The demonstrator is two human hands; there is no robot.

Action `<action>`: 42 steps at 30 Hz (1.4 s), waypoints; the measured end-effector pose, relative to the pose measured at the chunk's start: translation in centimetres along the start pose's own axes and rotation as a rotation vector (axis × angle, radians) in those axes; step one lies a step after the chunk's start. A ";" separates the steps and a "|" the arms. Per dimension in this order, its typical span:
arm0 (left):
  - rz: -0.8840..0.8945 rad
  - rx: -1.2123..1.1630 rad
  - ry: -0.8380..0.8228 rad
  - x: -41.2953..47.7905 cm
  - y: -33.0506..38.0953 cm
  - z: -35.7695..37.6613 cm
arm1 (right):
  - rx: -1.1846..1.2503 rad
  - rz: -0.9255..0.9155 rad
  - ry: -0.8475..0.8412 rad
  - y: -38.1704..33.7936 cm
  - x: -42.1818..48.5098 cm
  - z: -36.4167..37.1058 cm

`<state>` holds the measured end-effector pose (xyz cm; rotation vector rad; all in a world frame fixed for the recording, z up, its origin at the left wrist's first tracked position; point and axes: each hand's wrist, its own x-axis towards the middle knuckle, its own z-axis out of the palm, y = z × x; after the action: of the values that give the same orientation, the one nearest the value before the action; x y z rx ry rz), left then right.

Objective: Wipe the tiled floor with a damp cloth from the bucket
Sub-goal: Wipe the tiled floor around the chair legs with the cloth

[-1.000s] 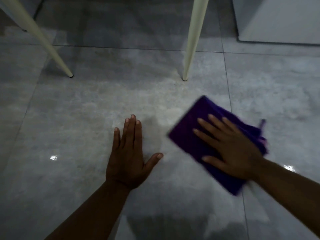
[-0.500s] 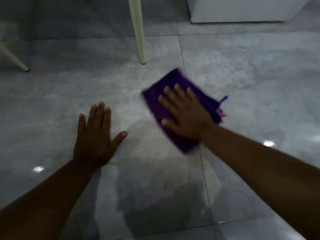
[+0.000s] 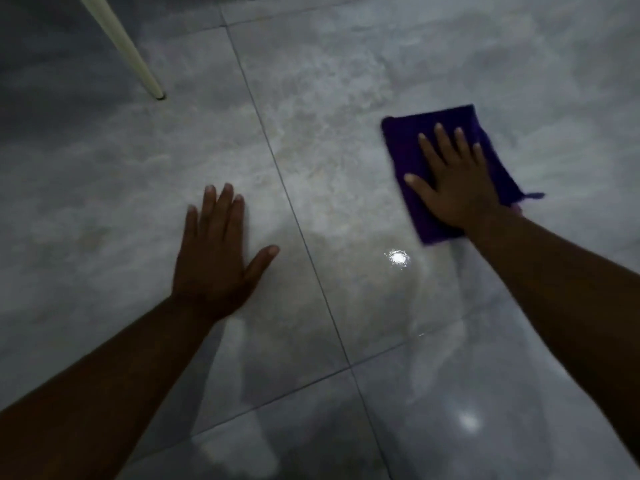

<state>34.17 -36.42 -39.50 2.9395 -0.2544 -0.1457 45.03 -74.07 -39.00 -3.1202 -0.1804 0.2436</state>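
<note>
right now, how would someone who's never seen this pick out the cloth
On the grey tiled floor, look right of the long grout line. The cloth lies flat under the right hand. It is the only deep purple thing; the left hand presses bare tile.

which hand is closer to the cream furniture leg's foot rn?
Left. The left hand lies flat on the floor below and slightly right of the leg; the right hand presses the purple cloth far across the grout line.

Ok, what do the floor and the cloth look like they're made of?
Floor: looks like glazed grey ceramic or stone-look tile, with thin grout lines and sharp light glints on a wet sheen. Cloth under the right hand: probably purple microfibre, matte, fuzzy-edged, folded flat.
</note>
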 end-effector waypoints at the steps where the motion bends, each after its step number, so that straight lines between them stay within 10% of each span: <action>1: -0.004 -0.021 -0.004 0.6 1.3 0.1 | -0.007 0.004 -0.007 -1.9 0.2 0.3; 9: -0.012 0.001 -0.003 2.0 0.5 0.7 | -0.010 -0.764 -0.061 -4.0 -15.5 3.9; 17: -0.040 0.082 -0.036 2.0 -3.4 0.7 | -0.082 -0.505 -0.082 5.4 -8.1 1.4; 31: -0.034 0.060 -0.033 2.0 -3.5 1.1 | 0.082 0.132 -0.076 -8.2 24.1 -3.0; 42: -0.064 0.052 -0.074 2.4 -3.3 1.0 | -0.065 -0.463 -0.071 -18.9 19.1 -2.3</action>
<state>36.94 -33.85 -41.34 2.9985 -0.1776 -0.2605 61.97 -53.12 -39.34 -3.0152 -0.9084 0.3424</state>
